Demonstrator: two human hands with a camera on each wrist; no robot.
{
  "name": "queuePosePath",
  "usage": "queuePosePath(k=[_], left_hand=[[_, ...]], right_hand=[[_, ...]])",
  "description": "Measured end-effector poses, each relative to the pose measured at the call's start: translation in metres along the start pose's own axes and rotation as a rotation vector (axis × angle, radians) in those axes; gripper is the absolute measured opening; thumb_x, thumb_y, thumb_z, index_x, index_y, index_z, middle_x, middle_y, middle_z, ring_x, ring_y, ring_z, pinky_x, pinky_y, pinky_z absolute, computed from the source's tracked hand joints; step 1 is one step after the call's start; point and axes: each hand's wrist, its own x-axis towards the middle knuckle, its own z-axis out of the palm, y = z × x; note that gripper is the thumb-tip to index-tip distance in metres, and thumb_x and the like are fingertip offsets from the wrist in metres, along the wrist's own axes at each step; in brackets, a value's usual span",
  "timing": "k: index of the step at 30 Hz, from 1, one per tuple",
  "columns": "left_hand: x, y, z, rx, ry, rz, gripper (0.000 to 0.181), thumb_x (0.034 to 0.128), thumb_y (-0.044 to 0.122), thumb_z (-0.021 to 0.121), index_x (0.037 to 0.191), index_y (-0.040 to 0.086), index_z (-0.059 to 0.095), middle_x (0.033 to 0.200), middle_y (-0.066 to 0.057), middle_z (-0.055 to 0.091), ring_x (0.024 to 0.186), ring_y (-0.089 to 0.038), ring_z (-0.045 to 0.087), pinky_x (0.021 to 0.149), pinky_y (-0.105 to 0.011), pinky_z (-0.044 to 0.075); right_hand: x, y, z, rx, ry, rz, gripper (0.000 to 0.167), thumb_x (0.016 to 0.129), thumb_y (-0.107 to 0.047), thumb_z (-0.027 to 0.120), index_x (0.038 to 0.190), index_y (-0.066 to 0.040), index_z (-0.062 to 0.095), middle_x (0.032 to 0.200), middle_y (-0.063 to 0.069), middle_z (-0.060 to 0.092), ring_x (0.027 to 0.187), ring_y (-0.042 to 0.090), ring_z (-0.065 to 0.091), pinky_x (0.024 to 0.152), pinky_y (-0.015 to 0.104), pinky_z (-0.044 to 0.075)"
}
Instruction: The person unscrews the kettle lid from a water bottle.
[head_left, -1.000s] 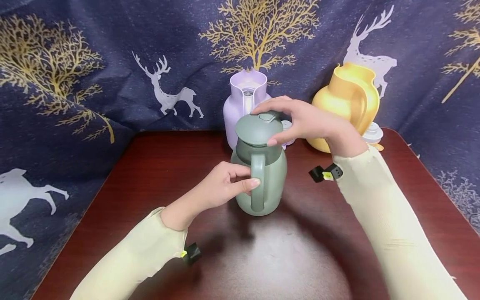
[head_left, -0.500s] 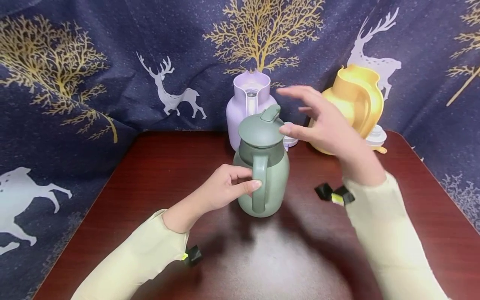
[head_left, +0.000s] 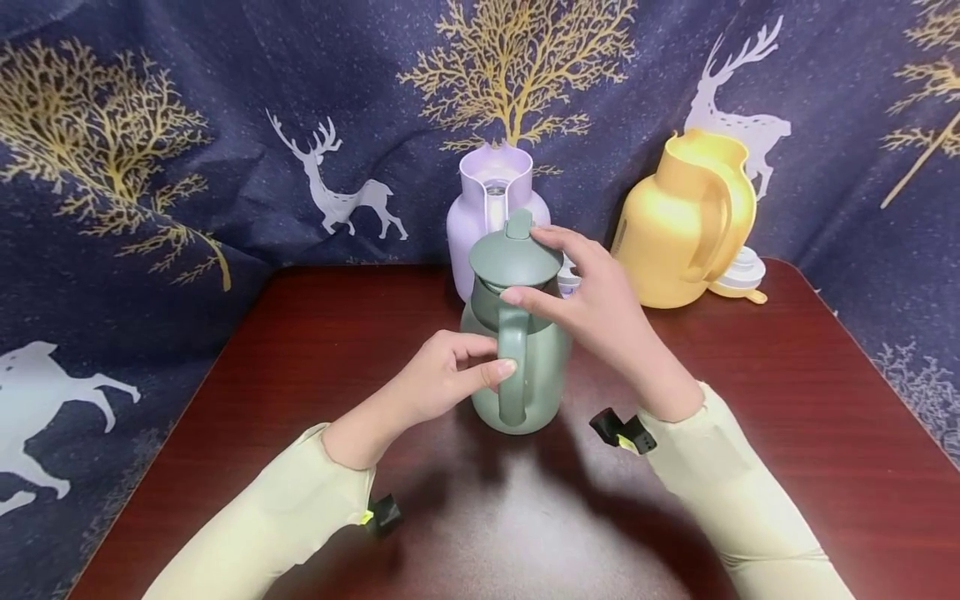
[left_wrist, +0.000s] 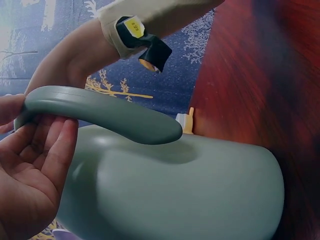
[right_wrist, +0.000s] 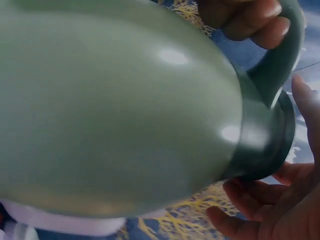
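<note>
A green thermos jug (head_left: pixel 543 367) stands upright on the table, its handle facing me. My left hand (head_left: pixel 438 375) grips the handle (left_wrist: pixel 100 107), thumb on one side and fingers curled behind. Its round lid (head_left: pixel 513 260) has a raised lever (head_left: pixel 519 224) at the back. My right hand (head_left: pixel 600 304) holds the lid's right side, with the thumb at the near rim just above the handle. In the right wrist view, the fingers (right_wrist: pixel 255 200) bend round the dark rim, partly cut off by the frame edge.
Behind the green jug stands a lilac jug (head_left: pixel 461 221) without a lid; a small pale lid (head_left: pixel 567 279) lies beside it. At the back right are a lidless yellow jug (head_left: pixel 660 242) and a white-and-yellow lid (head_left: pixel 741 275). A patterned cloth (head_left: pixel 247 50) hangs behind the table (head_left: pixel 337 333).
My right hand came off the lid to the right, then returned to hold it from lower down. The lid has turned, its lever swinging leftward. My left hand stays on the handle.
</note>
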Motion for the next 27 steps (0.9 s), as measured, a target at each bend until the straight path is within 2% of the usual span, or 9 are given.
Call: queuePosePath(k=[5, 14, 18, 22, 24, 27], left_hand=[[0.000, -0.002, 0.000, -0.010, -0.004, 0.005, 0.022, 0.0946, 0.011, 0.064, 0.103, -0.007, 0.074, 0.082, -0.017, 0.075, 0.075, 0.002, 0.062, 0.073, -0.024, 0.057], [0.001, -0.003, -0.001, -0.020, -0.002, 0.014, 0.024, 0.0946, 0.013, 0.064, 0.102, -0.007, 0.074, 0.083, -0.017, 0.076, 0.077, 0.002, 0.062, 0.075, -0.023, 0.056], [0.001, -0.004, 0.000, -0.047, -0.004, 0.007, 0.025, 0.0948, 0.014, 0.064, 0.101, -0.009, 0.073, 0.084, -0.019, 0.076, 0.076, 0.003, 0.063, 0.074, -0.024, 0.057], [0.000, -0.005, 0.000, -0.065, -0.009, -0.006, 0.026, 0.0948, 0.015, 0.064, 0.102, -0.009, 0.073, 0.084, -0.017, 0.076, 0.076, 0.003, 0.063, 0.075, -0.024, 0.058], [0.000, -0.005, 0.000, -0.070, -0.012, -0.009, 0.027, 0.0948, 0.015, 0.065, 0.102, -0.009, 0.073, 0.084, -0.016, 0.076, 0.076, 0.002, 0.063, 0.074, -0.025, 0.058], [0.000, -0.006, 0.000, -0.081, -0.018, -0.012, 0.029, 0.0949, 0.018, 0.065, 0.103, -0.009, 0.073, 0.085, -0.016, 0.077, 0.077, 0.002, 0.064, 0.075, -0.026, 0.059]], right_hand=[[0.004, 0.005, 0.004, 0.101, -0.017, 0.037, 0.066, 0.085, -0.026, 0.084, 0.144, -0.013, 0.056, 0.147, 0.005, 0.060, 0.133, 0.023, 0.056, 0.113, 0.047, 0.045], [0.014, 0.021, 0.002, 0.249, -0.115, -0.030, 0.064, 0.087, -0.009, 0.080, 0.146, -0.011, 0.053, 0.152, 0.005, 0.054, 0.133, 0.022, 0.054, 0.118, 0.046, 0.043], [0.022, 0.029, -0.002, 0.311, -0.165, -0.064, 0.064, 0.085, -0.006, 0.079, 0.145, -0.007, 0.054, 0.151, 0.009, 0.055, 0.130, 0.018, 0.056, 0.115, 0.037, 0.043], [0.032, 0.037, -0.007, 0.343, -0.238, -0.105, 0.066, 0.083, -0.008, 0.082, 0.143, -0.002, 0.055, 0.146, 0.012, 0.058, 0.119, 0.009, 0.058, 0.103, 0.022, 0.046], [0.037, 0.040, -0.009, 0.379, -0.280, -0.129, 0.067, 0.082, -0.008, 0.082, 0.143, 0.002, 0.054, 0.142, 0.008, 0.060, 0.116, 0.006, 0.059, 0.100, 0.018, 0.047], [0.043, 0.044, -0.011, 0.441, -0.321, -0.152, 0.068, 0.080, -0.003, 0.081, 0.142, 0.007, 0.052, 0.134, -0.008, 0.063, 0.119, 0.003, 0.058, 0.101, 0.017, 0.047]])
